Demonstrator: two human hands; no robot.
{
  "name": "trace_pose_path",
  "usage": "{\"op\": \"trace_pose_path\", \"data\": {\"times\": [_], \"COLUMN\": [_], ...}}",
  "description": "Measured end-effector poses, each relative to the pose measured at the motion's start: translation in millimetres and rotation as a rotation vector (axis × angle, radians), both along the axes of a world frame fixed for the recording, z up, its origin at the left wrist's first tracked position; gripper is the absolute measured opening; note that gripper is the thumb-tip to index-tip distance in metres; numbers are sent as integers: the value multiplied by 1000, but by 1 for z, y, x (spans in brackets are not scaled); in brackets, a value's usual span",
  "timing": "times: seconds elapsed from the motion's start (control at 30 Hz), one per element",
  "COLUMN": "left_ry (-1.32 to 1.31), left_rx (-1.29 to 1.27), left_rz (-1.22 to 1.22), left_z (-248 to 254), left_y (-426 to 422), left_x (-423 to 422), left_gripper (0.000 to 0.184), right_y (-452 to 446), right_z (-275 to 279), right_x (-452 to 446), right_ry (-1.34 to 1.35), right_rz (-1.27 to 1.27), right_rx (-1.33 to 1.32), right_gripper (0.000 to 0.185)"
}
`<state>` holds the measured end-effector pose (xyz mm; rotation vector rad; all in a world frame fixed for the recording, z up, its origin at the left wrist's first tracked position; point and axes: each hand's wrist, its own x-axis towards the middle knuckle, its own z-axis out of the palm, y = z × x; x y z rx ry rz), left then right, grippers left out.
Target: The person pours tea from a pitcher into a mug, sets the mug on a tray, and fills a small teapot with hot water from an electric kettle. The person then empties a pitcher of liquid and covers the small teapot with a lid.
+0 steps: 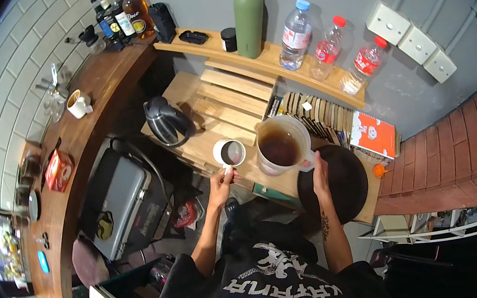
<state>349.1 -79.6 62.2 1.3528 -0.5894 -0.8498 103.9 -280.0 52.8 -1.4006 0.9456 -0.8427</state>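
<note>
My left hand pinches the handle of a white cup, whose inside shows a dark liquid or shadow; I cannot tell which. In my right hand is the handle of a translucent plastic pitcher with brown liquid in it. The pitcher is just right of the cup, the two apart, over the wooden bench. A black kettle stands on the bench beyond the cup, to the left. Under my right forearm lies a round black disc.
Several bottles, including a green flask, line the wall shelf. Books and an orange notebook stand behind the pitcher. The curved counter on the left holds a white mug and a red box. A grey case sits below.
</note>
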Motion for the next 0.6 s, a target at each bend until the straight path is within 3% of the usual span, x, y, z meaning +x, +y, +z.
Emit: {"op": "trace_pose_path", "data": {"times": [0.2, 0.27, 0.37, 0.6], "left_ry": [-31, 19, 42, 58], "left_rx": [26, 2, 2, 110], "left_rz": [-186, -223, -300, -304], "left_z": [-14, -23, -31, -25], "left_y": [-39, -50, -60, -68], "left_x": [72, 87, 112, 136], "left_gripper": [29, 31, 31, 44], "right_y": [9, 6, 0, 2], "right_z": [20, 1, -8, 46], "right_x": [40, 47, 58, 107], "right_ry": [-151, -207, -22, 156], "right_rz": [-404, -430, -462, -405], "right_rx": [109, 25, -123, -261], "right_gripper": [46, 44, 47, 47]}}
